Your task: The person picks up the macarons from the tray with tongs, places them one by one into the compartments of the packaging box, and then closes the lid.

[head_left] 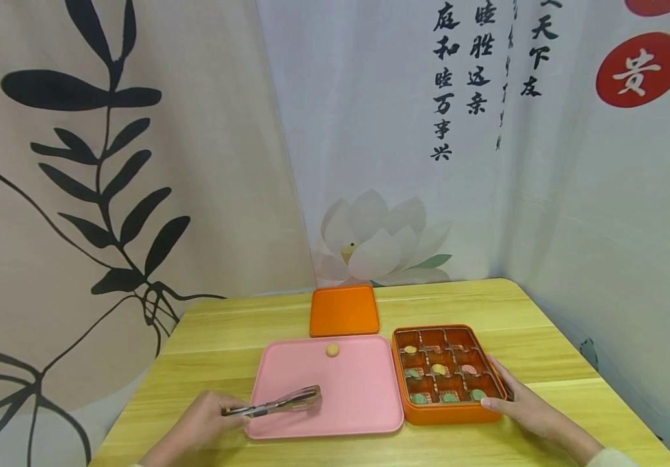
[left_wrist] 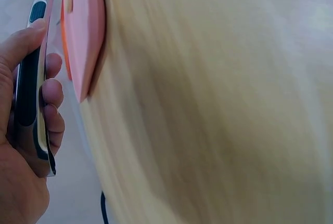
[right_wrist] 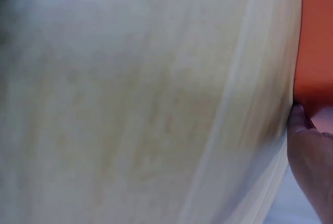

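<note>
My left hand (head_left: 209, 418) grips metal tongs (head_left: 276, 407) with dark handle inlays. In the left wrist view, thumb and fingers wrap the tongs' handle (left_wrist: 28, 86). The tong tips hang over a pink tray (head_left: 364, 389), with nothing seen between them. One small round yellow cookie-like piece (head_left: 332, 350) lies near the tray's far edge. To the tray's right stands an orange box (head_left: 451, 414) with a divided brown insert; several small green, yellow and pink pieces sit in its compartments. My right hand (head_left: 521, 402) holds the box by its near right corner, thumb in front, fingers along the side.
A flat orange lid-like square (head_left: 344, 311) lies behind the pink tray. Everything stands on a wood-grain table (head_left: 568, 376). Behind the table hangs a printed curtain (head_left: 381, 143) with plants and writing.
</note>
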A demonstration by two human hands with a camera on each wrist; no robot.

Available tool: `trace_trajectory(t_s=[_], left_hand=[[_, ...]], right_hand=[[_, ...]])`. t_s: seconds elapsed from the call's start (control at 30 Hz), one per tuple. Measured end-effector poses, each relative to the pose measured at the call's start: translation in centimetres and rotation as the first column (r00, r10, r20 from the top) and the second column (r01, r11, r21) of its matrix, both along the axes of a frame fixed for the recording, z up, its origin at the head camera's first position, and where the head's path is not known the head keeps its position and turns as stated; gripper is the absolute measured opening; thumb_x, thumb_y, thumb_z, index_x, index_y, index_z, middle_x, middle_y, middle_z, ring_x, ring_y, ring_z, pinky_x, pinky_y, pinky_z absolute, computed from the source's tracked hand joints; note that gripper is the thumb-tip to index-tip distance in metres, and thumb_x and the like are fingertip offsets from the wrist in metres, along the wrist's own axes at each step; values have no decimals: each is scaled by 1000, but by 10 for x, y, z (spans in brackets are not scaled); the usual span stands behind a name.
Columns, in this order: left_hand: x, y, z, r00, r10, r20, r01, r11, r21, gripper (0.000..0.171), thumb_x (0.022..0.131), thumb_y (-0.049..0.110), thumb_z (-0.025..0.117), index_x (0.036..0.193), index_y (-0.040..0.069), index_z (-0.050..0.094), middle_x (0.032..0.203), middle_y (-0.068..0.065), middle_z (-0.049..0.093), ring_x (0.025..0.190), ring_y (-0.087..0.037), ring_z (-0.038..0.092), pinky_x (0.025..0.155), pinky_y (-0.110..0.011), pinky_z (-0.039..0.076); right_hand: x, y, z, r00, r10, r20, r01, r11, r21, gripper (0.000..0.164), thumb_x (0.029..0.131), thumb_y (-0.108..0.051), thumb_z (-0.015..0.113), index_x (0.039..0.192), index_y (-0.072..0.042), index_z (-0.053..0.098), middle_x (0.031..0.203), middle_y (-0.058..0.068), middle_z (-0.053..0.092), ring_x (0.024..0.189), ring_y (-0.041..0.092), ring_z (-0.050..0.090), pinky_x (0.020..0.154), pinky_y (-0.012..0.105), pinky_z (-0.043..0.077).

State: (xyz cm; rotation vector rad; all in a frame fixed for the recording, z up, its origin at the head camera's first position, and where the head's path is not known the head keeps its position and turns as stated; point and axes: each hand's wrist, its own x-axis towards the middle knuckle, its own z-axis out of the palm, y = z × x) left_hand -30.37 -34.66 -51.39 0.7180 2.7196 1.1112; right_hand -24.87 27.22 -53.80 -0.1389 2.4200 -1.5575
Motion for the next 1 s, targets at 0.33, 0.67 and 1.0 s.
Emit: trace_trajectory(t_s=[0.33, 0.67, 1.0], left_hand=[[-22, 24, 9, 1000, -21, -15, 20, 1000, -7, 15, 85, 33, 78, 92, 20, 80, 70, 10, 63, 56, -1, 43, 48, -20, 38], [-46, 67, 21, 993, -64, -100, 63, 998, -21, 7, 86, 28, 78, 89, 21, 78, 73, 12, 64, 60, -4, 47, 53, -22, 41], [-74, 115, 32, 994, -52, -94, 55, 998, 36, 10, 86, 27, 79, 93, 20, 80, 68, 9, 62, 54, -6, 41, 49, -22, 34]], right_hand=[[-1, 2, -3, 1000, 3, 1, -3, 1000, 5, 90, 102, -28, 56, 158, -14, -13, 159, 28, -15, 140, 58, -6, 102, 77, 10], [-1, 1, -3, 1000, 7, 2, -7, 1000, -8, 90, 102, -30, 55, 158, -16, -14, 159, 27, -17, 141, 57, -7, 103, 77, 8], [-1, 1, -3, 1000, -2, 4, 2, 1000, -11, 90, 102, -28, 56, 158, -16, -12, 159, 28, -16, 140, 58, -8, 102, 77, 8]])
